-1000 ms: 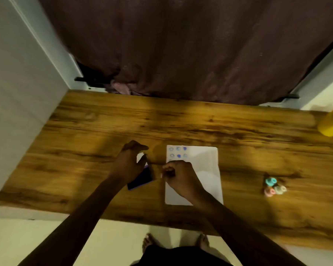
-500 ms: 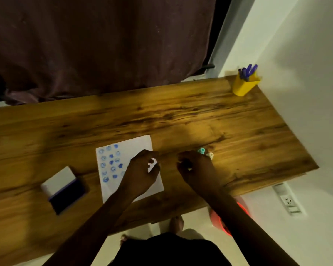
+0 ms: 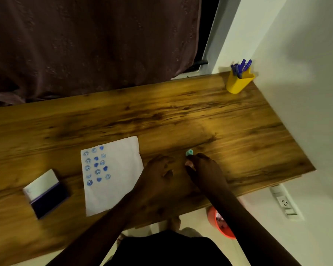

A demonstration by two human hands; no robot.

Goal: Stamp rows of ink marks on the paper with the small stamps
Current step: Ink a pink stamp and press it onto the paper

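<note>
The white paper (image 3: 119,181) lies on the wooden table (image 3: 181,116), with three short columns of blue stamped marks (image 3: 96,166) on its left part. To its left sits the open ink pad (image 3: 46,194), white lid up and dark pad showing. A teal small stamp (image 3: 189,152) stands right of the paper. My right hand (image 3: 206,169) is just below it, fingertips curled around a pinkish small stamp (image 3: 188,163); other stamps are hidden under it. My left hand (image 3: 158,169) rests on the table just off the paper's right edge, fingers loosely bent, nothing visible in it.
A yellow cup of blue pens (image 3: 238,81) stands at the table's far right corner by the wall. A dark curtain (image 3: 85,45) hangs behind the table. Below the near edge are an orange-red container (image 3: 219,221) on the floor and a wall socket (image 3: 284,202).
Both hands left the ink pad and moved right past the paper. In the last half second my left hand slid off the paper toward the stamps. The paper carries more blue marks.
</note>
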